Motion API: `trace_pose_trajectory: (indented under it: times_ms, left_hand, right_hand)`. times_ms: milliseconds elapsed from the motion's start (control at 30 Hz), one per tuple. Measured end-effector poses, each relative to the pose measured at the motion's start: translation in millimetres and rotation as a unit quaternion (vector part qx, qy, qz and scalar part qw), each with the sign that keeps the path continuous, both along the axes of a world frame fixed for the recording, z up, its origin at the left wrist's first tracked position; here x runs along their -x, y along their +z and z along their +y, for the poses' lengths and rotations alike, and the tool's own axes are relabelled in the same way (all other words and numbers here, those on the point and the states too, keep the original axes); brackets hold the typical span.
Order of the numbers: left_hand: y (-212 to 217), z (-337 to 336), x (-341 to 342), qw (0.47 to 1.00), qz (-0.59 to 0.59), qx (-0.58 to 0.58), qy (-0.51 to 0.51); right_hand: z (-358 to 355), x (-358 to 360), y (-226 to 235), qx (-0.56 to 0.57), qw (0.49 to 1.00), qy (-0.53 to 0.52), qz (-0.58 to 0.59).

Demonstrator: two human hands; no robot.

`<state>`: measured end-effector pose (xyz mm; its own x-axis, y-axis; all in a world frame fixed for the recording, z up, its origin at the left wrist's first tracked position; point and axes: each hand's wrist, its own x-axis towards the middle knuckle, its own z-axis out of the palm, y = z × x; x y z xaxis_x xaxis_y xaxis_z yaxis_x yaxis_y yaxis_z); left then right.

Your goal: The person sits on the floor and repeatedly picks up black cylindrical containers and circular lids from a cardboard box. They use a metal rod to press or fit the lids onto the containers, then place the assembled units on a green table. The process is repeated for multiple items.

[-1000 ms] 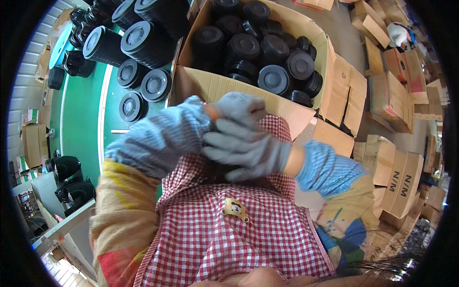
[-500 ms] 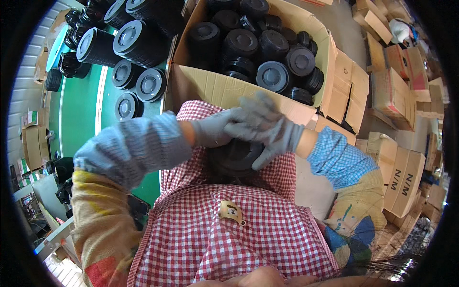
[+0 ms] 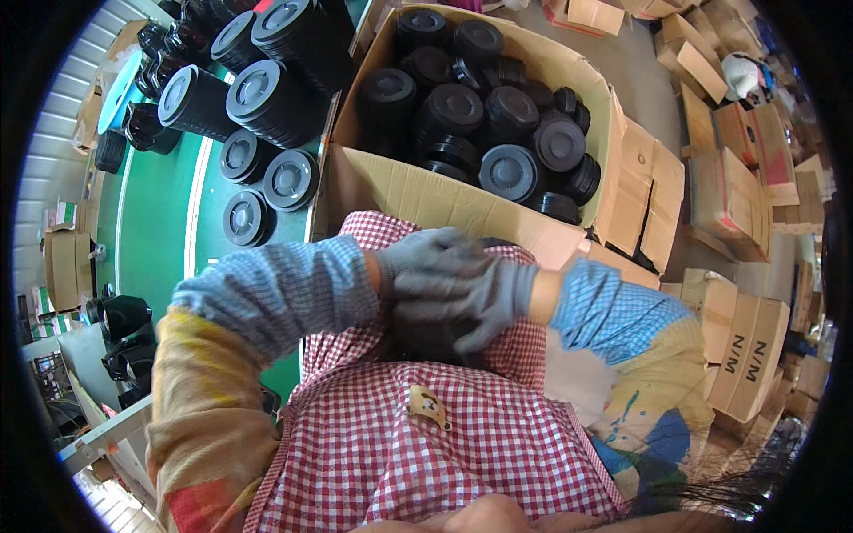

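Observation:
Both my hands wear grey gloves and meet in front of my red-checked apron [image 3: 426,444]. My left hand [image 3: 425,259] lies over my right hand [image 3: 480,298], and both are blurred with motion. Together they cover a black round part [image 3: 426,342] pressed against the apron, and most of it is hidden under the gloves. Just beyond my hands stands a big open cardboard box [image 3: 418,191] filled with several black round lidded parts [image 3: 506,169].
To the left, on a green surface [image 3: 151,222], stand several black round containers [image 3: 258,89]. Flat and folded cardboard boxes [image 3: 737,338] pile up on the right. More black parts [image 3: 120,320] sit at the lower left.
My gloved hands have stayed clasped over the black part and shifted slightly, the left glove now lying over the right. The box sits a little farther from my hands in the picture.

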<state>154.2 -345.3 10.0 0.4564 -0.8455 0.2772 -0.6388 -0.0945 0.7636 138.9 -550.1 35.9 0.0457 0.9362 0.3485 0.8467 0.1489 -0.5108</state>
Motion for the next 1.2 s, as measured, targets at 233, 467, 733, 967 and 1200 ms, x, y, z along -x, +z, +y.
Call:
trace_pose_trajectory:
  times_ms: [233,467,733,967,1200]
  left_hand:
    - [0.3,-60.5,-12.5,0.879,0.139,-0.429,0.157]
    - [18.3,32.9,25.4,0.944,0.279,-0.097,0.147]
    - [41.9,25.5,140.4,0.987,0.04,0.051,0.149]
    - [-35.2,238.5,121.5,0.822,-0.131,-0.115,0.542]
    - [-52.5,339.2,141.4,0.644,-0.101,-0.535,0.538]
  right_hand:
    - [29.9,50.8,19.8,0.024,0.983,-0.178,-0.048]
    - [-32.2,44.7,-12.5,-0.118,0.88,-0.367,0.276]
    - [-9.0,123.9,-8.7,-0.095,0.96,-0.258,0.047]
    - [7.2,105.1,-5.7,-0.067,0.937,-0.332,0.089]
    - [2.2,76.5,-16.9,-0.045,0.928,-0.329,0.166]
